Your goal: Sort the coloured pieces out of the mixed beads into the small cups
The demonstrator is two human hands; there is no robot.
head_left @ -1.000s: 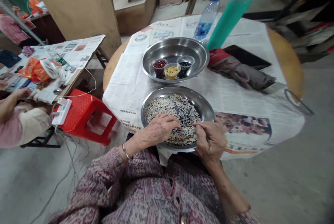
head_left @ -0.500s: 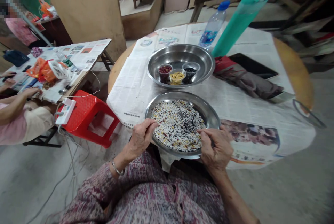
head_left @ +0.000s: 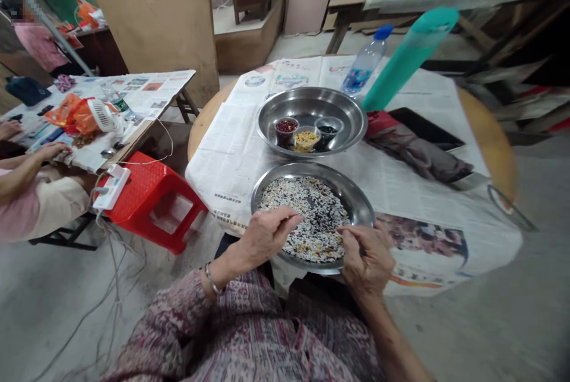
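A round steel plate (head_left: 361,207) in front of me holds mixed grains (head_left: 307,195), white and black with some yellow and dark red ones. Over the plate's left half is my left hand (head_left: 269,233), its thumb and forefinger pinched together; whatever is between them is too small to make out. My right hand (head_left: 369,254) is at the plate's right rim, fingers curled and pinched over the grains, their contents hidden. Behind it, a steel basin (head_left: 351,141) holds clear cups of dark red beans (head_left: 286,126), yellow grains (head_left: 306,138) and black grains (head_left: 328,130).
Newspaper (head_left: 231,150) covers the round table. A water bottle (head_left: 363,64), a teal cylinder (head_left: 412,55) and a folded umbrella (head_left: 423,147) lie or stand beyond the basin. At left are a red stool (head_left: 151,198) with a power strip (head_left: 112,187) and a seated person (head_left: 48,198).
My left hand has moved right, from the plate's left rim to over the grains. My right hand stays at the right rim, still pinched. The camera view has shifted slightly.
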